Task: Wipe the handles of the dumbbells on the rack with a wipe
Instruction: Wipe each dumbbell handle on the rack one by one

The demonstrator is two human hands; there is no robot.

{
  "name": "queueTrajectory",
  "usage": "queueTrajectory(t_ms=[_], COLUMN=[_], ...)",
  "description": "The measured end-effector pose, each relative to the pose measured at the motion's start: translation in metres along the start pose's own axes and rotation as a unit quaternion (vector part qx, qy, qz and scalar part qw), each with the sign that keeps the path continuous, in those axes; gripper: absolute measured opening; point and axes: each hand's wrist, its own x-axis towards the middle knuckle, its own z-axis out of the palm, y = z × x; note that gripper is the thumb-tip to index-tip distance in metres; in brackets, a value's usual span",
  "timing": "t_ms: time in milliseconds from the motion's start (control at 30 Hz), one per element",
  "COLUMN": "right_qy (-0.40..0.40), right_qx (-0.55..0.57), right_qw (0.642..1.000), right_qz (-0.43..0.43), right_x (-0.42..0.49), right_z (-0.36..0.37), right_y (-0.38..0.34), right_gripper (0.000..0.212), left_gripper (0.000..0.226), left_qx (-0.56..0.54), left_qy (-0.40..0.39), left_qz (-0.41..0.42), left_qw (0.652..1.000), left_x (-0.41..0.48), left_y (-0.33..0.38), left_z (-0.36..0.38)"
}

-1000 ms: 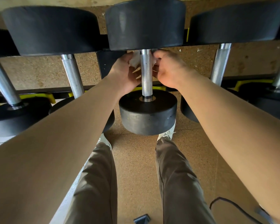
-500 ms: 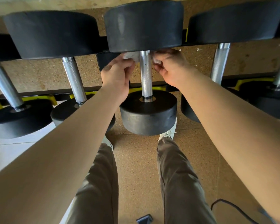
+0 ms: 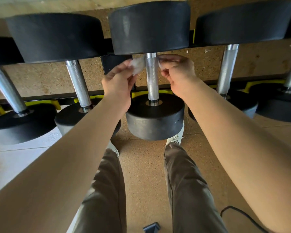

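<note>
The middle dumbbell has two black round heads and a knurled steel handle [image 3: 151, 81], and it lies on the black rack in front of me. A white wipe [image 3: 136, 65] passes behind the far end of this handle. My left hand [image 3: 118, 81] pinches the wipe's left end just left of the handle. My right hand [image 3: 175, 73] pinches the other end on the right side, where only a small white corner shows. The stretch of wipe behind the handle is hidden.
Neighbouring dumbbells flank the middle one, with steel handles on the left [image 3: 78, 84] and on the right [image 3: 227, 68]. Yellow cradles [image 3: 55, 103] line the rack's near rail. My legs and shoes stand on the cork-coloured floor below. A black cable [image 3: 237, 210] lies at the lower right.
My left hand has drawn back from the handle toward the left, pulling the wipe's left end into the open. My right hand has stayed beside the handle's far end.
</note>
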Motion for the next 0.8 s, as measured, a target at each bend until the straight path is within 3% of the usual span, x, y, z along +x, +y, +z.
queueTrajectory(t_ms=[200,333,467,633,700,800], right_qy=[0.086,-0.003,-0.046,-0.059,-0.070,-0.110], right_qx=[-0.083,-0.230,-0.338,-0.523,-0.557,-0.559], right_qw=[0.992,0.971,0.938,0.849,0.825,0.820], right_qz=[-0.038,-0.064,-0.071,-0.052,-0.055,-0.051], right_x=[-0.001,-0.009,-0.007,-0.006,-0.007,-0.008], right_z=[-0.038,-0.027,-0.020,-0.058,-0.060,-0.040], right_y=[0.008,0.027,0.033,0.029,0.030,0.034], right_gripper=[0.013,0.012,0.010,0.014,0.014,0.013], left_gripper=[0.024,0.025,0.021,0.029,0.026,0.018], left_qx=[0.193,0.254,0.336,0.498,0.529,0.549], left_qy=[-0.008,0.024,-0.008,-0.094,-0.096,-0.082], left_qz=[0.022,0.037,0.053,0.059,0.064,0.052], left_qw=[0.981,0.966,0.940,0.860,0.841,0.830], left_x=[0.008,0.005,0.006,0.006,0.005,0.002], left_y=[-0.017,-0.002,-0.002,-0.026,-0.029,-0.021], left_z=[0.017,-0.007,-0.031,-0.019,-0.015,-0.021])
